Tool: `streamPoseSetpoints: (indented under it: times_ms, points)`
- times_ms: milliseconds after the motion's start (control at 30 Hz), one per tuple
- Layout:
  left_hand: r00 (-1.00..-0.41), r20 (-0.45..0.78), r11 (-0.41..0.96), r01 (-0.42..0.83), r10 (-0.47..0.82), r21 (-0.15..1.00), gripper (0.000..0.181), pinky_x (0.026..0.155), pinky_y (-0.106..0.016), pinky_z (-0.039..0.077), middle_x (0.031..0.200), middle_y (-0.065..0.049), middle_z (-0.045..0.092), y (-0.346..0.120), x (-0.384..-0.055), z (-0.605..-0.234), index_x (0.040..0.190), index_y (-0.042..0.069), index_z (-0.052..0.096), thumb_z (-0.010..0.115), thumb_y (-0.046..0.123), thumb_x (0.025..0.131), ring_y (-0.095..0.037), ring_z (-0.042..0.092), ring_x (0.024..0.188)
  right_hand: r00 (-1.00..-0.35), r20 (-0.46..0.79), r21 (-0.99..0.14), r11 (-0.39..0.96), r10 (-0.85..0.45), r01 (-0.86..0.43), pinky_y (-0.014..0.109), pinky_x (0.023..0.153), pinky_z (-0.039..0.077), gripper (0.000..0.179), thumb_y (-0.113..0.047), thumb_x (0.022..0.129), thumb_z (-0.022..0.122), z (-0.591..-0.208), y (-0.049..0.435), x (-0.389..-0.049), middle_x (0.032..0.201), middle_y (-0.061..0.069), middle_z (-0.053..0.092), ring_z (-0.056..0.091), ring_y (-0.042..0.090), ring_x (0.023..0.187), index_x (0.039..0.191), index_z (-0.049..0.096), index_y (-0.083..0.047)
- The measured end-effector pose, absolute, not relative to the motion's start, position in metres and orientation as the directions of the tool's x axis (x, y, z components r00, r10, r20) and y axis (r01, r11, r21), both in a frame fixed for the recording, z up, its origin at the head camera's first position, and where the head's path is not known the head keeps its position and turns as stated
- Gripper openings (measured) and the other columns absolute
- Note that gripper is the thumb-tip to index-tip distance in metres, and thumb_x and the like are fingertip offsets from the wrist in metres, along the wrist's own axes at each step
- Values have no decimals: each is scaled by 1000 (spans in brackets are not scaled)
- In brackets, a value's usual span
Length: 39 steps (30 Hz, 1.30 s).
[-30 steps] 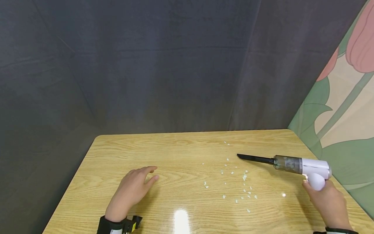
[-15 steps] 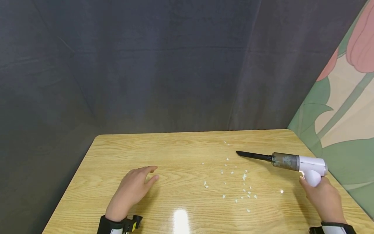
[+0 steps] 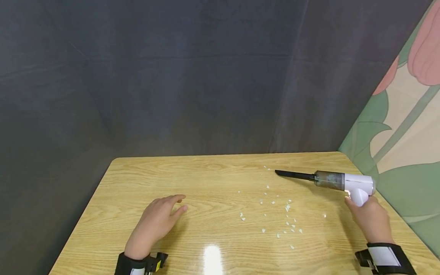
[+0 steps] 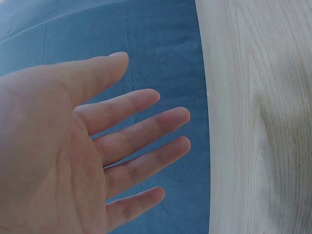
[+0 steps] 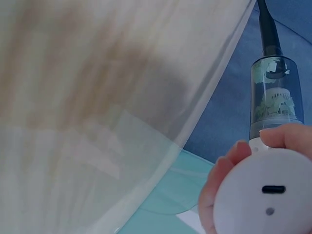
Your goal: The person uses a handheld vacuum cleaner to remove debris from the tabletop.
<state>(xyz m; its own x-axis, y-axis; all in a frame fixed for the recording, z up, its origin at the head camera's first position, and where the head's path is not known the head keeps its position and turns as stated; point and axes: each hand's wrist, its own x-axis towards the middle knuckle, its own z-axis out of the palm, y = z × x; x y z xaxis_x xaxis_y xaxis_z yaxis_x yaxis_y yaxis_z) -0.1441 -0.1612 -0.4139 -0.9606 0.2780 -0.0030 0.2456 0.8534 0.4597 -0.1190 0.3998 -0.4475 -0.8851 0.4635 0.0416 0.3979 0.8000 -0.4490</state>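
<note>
My right hand [image 3: 371,217] grips the handle of a white handheld vacuum cleaner [image 3: 359,183] at the right of the table. Its long black nozzle [image 3: 293,174] points left, the tip close to two pale scraps at the back. Through the clear dust cup [image 5: 276,92] in the right wrist view, pale green scraps show around the filter. Small pale paper scraps [image 3: 287,207] lie scattered over the table's middle and right. My left hand [image 3: 154,221] hovers at the left with fingers spread and holds nothing; the left wrist view shows its bare palm [image 4: 63,165].
The wood-grain table [image 3: 206,179] ends at a dark curtain [image 3: 206,76] along the back and left. A flower-patterned cloth [image 3: 412,152] hangs along the right edge. Glare from a lamp shows on the table's front.
My right hand has moved the vacuum cleaner away from me and slightly left, its nozzle tip now nearer the back scraps. The left hand has stayed where it was.
</note>
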Motion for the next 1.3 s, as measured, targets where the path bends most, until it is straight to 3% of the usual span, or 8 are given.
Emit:
streamPoseSetpoints:
  times_ms: [633,933,1300]
  points:
    - [-961,8,857,249,275,452,40,104,-57,44,127,-8,66,-159,-143,-411,131,12,65,66,33,97,-35,61,116,-887,101,-450,816,451,363,47,44,45,60,-28,97,60,-445,385,-147,75,36,53,56,42,61,102,43,29]
    - [-961,12,855,252,277,453,39,103,-56,45,126,-8,66,-159,-143,-411,130,12,65,66,34,97,-34,61,116,-891,53,-457,804,451,380,44,47,46,68,-33,99,57,-442,379,-157,84,39,51,54,42,67,112,37,30]
    - [-960,14,855,256,280,451,40,103,-56,45,127,-7,66,-159,-144,-412,131,12,65,65,34,97,-35,61,116,-910,135,-443,845,393,299,47,41,45,60,-26,96,62,-439,373,-151,71,34,52,55,38,56,103,41,30]
